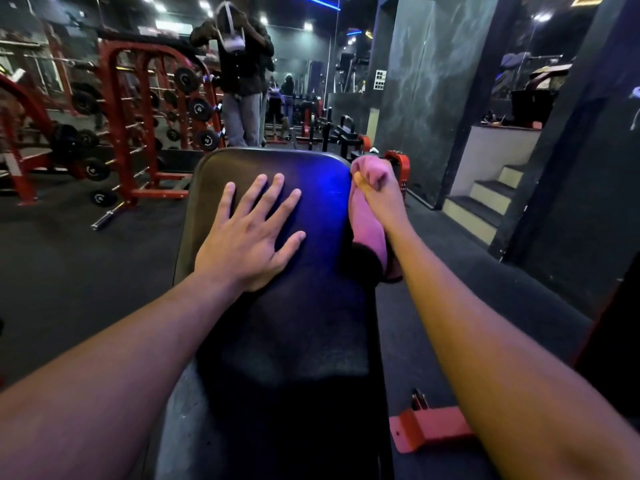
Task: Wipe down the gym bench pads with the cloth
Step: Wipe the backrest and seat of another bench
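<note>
The near end of the black bench pad [277,327] fell into deep shadow at 6 o'clock, and its lower part ran out of the frame, so where one pad ended and another began could not be told. Both forearms were cut off by the bottom corners. The lower end of the pink cloth [369,223] disappeared behind the pad's right edge and the right wrist. The distant background was blurred; a standing person [242,81] at 12 o'clock showed only as a dark figure, and whether that was a mirror reflection could not be told.

The left hand [249,233] lay flat on the pad just left of centre, fingers straight and spread, palm pressing the vinyl and gripping nothing. The right hand [379,192] was clenched round the bunched cloth at about 1 o'clock, held against the pad's right edge near its top corner, the cloth hanging down that side.

The pad's glossy surface carried a blue reflection near its far end. A dark rubber floor [86,271] lay all round. Red weight racks [138,116] with black plates stood at 10 o'clock, grey steps [485,199] at 3 o'clock, and a red bracket [429,431] at 5 o'clock.
</note>
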Motion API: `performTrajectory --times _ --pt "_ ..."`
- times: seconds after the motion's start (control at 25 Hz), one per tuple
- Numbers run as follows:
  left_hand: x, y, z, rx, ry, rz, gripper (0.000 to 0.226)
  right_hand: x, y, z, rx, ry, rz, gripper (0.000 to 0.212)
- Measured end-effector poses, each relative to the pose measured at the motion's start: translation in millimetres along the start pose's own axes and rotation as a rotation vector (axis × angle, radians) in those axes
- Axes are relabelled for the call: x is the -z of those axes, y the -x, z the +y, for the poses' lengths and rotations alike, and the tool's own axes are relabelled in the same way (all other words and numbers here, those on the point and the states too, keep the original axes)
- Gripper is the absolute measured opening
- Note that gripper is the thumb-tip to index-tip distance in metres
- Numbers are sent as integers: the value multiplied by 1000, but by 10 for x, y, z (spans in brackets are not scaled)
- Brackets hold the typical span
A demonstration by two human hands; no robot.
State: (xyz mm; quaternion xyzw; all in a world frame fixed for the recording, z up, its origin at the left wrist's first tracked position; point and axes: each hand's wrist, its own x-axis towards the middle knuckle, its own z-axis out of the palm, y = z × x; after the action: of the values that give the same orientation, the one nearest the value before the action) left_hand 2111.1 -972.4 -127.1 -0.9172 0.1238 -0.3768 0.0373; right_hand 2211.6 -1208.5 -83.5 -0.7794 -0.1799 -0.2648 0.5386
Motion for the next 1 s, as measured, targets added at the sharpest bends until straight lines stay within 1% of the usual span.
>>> performTrajectory --times 0.08,0.12,0.2,0.28,0.32,0.36,0.44,0.52,0.56,0.6,0.64,0.68,0.76,0.8,0.84,0.88,0.92,0.96,1.0 --pt "2 3 1 4 1 0 69 -26 -105 -8 -63 -6 -2 12" --pt "5 2 1 7 3 -1 69 -25 -15 -17 -101 -10 -1 19" --pt "17 1 4 2 9 -4 69 34 392 8 -116 -29 11 35" --pt "24 0 4 3 19 -6 69 126 977 35 -80 -55 -6 49" --pt "25 3 2 4 23 -12 69 154 1279 47 -86 -84 -23 49" --pt "26 5 1 5 22 -19 70 187 1532 54 -70 -82 -38 45" --pt "32 5 7 5 17 -29 70 230 1738 27 3 -60 -64 36" --pt "37 1 12 -1 23 -34 70 200 1456 30 5 -14 -42 32" --pt "33 6 3 1 26 -38 71 158 1206 54 -8 18 -22 38" --pt "28 6 -6 5 31 -35 71 142 945 36 -30 46 -28 48" --pt "28 3 -8 9 35 -29 71 151 715 -15 -47 43 -55 54" --pt "28 1 -11 8 40 -26 71 177 527 -53 -40 54 -107 50" --pt "25 2 -2 -10 55 -22 70 316 210 -159 4 162 -195 25" --pt "25 18 -1 -16 60 -20 70 409 26 -191 36 219 -226 19" --pt "31 34 1 -18 62 -17 71 453 -139 -276 88 283 -260 19" --pt "39 47 -6 -14 71 -14 71 443 -330 -380 148 327 -302 24" --pt "43 47 -17 -13 87 -14 71 390 -506 -452 168 380 -382 29" --pt "44 37 -21 -21 102 -21 71 288 -615 -507 144 417 -467 31" --pt "36 28 -19 -33 110 -31 71 171 -725 -553 176 431 -561 29"
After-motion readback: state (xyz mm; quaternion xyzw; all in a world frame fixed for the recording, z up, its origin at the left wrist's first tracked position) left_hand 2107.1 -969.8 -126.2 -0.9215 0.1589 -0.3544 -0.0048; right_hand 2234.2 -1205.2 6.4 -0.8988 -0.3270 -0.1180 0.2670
